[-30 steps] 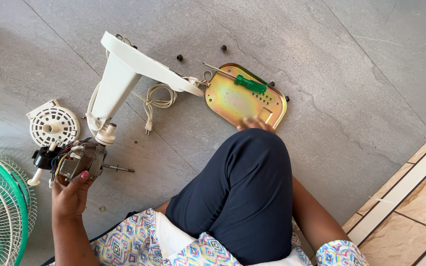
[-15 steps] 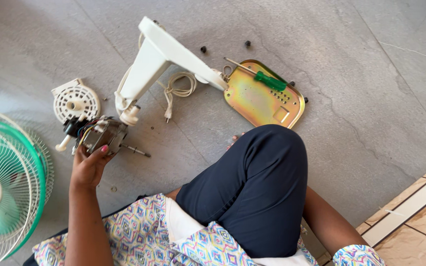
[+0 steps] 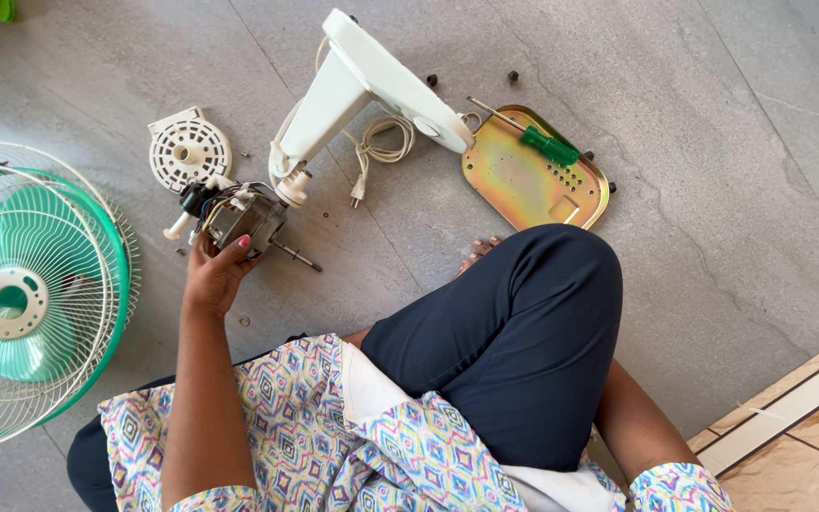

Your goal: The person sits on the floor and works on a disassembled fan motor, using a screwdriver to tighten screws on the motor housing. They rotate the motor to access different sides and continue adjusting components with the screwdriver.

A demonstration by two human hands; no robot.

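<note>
Grey stone floor (image 3: 732, 142) is bearing a dismantled fan. Left hand (image 3: 212, 275) is gripping the fan motor (image 3: 239, 220), just below the white stand neck (image 3: 353, 90). Right of that neck, a green-handled screwdriver (image 3: 537, 140) is lying on the brass base plate (image 3: 523, 185). Right hand is hidden; its grip cannot be told.

Left hand (image 3: 212, 277) on fan motor (image 3: 244, 221) (grip seemingly closed).
</note>
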